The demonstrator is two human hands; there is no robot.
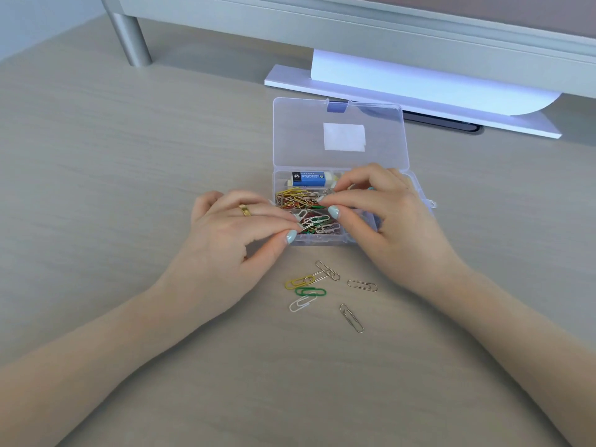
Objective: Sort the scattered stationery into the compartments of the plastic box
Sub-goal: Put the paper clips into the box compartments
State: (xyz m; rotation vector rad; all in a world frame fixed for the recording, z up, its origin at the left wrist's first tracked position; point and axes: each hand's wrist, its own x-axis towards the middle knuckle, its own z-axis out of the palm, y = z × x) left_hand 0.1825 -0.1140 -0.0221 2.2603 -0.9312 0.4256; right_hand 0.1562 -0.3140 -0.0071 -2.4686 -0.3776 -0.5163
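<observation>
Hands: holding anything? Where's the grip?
Left hand pinches a white paper clip at one end, over the plastic box. Right hand: fingertips pinched, contents unclear.

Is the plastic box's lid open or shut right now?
Open. The lid lies folded back flat on the desk behind the plastic box, leaving its compartments uncovered.

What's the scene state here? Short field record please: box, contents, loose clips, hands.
box: clear plastic box, lid open, on desk
contents: eraser in far compartment; paper clips in box in compartments nearer the person
loose clips: six on desk in front of box, including yellow clip, green clip, white clip
left hand: pinching clips at box
right hand: pinching clips over box
</observation>
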